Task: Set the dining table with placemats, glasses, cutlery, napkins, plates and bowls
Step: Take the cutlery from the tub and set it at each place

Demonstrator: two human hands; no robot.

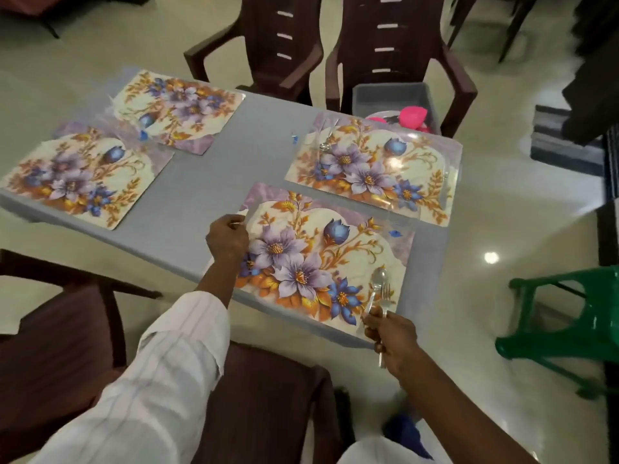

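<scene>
Near placemat [321, 262] lies at 5 o'clock on the counter [241, 169], its near edge overhanging the rim. Right hand [390, 333] hovers over its 5 o'clock corner, fingers [371, 324] curled round the handles of a spoon [380, 279] and fork [387, 296], heads pointing to 12. Left hand [226, 239] is at the mat's 9 o'clock edge, fingertips [234, 224] pinching the corner.

Progress, as I judge it: early.
- Four mats down, so that step looks done.
- Far-right placemat [375, 169] at 2 o'clock has a laid cutlery set [326, 137] at its 11 o'clock corner.
- Left placemats [70, 177] and [177, 107] at 9 and 11 are bare.
- No glasses, napkins, plates or bowls are visible on any mat.

The mats are flat, thin rounded rectangles. They are glossy, with purple-blue flower print and a clear film lifting at some edges. The cutlery is shiny metal. The counter is matte grey.

Grey plastic bin [392, 95] sits on a chair at 1 o'clock with pink items [413, 113] inside; what they are is unclear. Brown moulded chairs [278, 45] stand at 12 and a green stool [569, 323] at 4.
</scene>
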